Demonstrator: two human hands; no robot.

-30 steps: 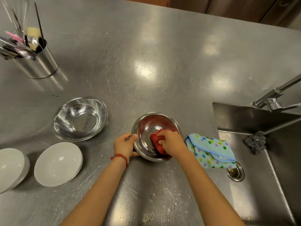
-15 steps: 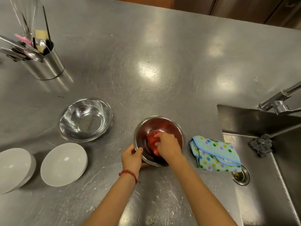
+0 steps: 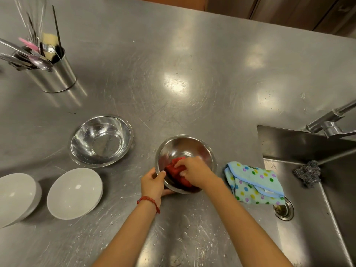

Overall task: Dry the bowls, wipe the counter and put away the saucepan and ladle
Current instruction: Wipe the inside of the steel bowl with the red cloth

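Left hand [image 3: 153, 183]: we see it closed on the near-left rim of the steel bowl [image 3: 185, 149], thumb over the lip and into the bowl, remaining fingers under the outer wall. A red bracelet [image 3: 149, 201] sits on the wrist.
Right hand [image 3: 194, 171]: fingers curled together and pressed on the red cloth [image 3: 174, 170], pinning it against the inner wall at the bowl's 7 o'clock side.
Steel bowl: rests on the bench [image 3: 173, 74] near centre, tipped slightly toward us; we read the far half of its interior as bare metal.
Second steel bowl [image 3: 101, 140]: upright at 10 o'clock of the held bowl, apart from it; droplets show inside.
White bowls: one [image 3: 75, 193] at 8 o'clock of the held bowl, another [image 3: 16, 197] just beside it at the left frame edge.
Dotted towel [image 3: 254, 183]: folded at 3 o'clock of the held bowl, lying across the edge of the sink [image 3: 308, 218].
Scourer [image 3: 307, 172]: in the sink, at 3 o'clock of the towel.
Utensil holder [image 3: 55, 74]: steel cylinder at the far left of the bench, tools upright inside.
Saucepan and ladle: we cannot identify either with certainty.
Change from one second ago: the left hand has moved round the rim from 9 o'clock toward 7 o'clock; the right hand and cloth have shifted from the bowl's near-right wall toward its near-left wall.
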